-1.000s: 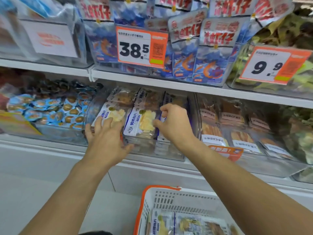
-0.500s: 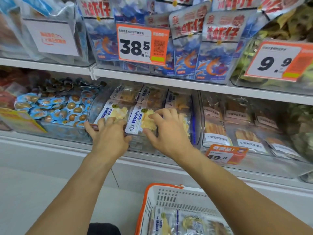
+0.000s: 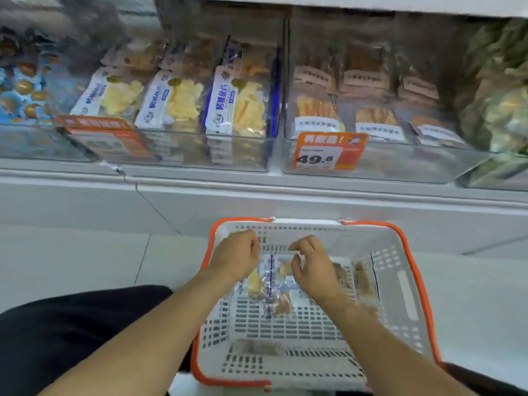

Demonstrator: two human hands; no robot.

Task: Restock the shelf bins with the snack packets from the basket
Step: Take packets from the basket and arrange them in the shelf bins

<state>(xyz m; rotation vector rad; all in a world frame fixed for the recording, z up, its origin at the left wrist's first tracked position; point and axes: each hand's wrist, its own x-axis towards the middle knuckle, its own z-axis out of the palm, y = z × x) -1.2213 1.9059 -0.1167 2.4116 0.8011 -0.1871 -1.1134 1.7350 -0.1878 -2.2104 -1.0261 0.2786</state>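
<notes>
A white basket with an orange rim sits on the floor below the shelf. Both hands are inside it. A clear snack packet with yellow pieces lies at its middle, and more packets lean on its right side. My left hand has its fingers curled over the packet's left top corner. My right hand pinches its right top edge between thumb and fingers. Above, the clear shelf bin holds rows of matching fish-slice packets.
An orange 49.8 price tag hangs on the neighbouring bin of brown snack packets. Blue-wrapped snacks fill the left bin, green packets the right. My dark-clothed leg is left of the basket.
Both hands left the shelf bin's packets and dropped into the basket, where they now hold a packet. The view tilted down from the shelf toward the floor.
</notes>
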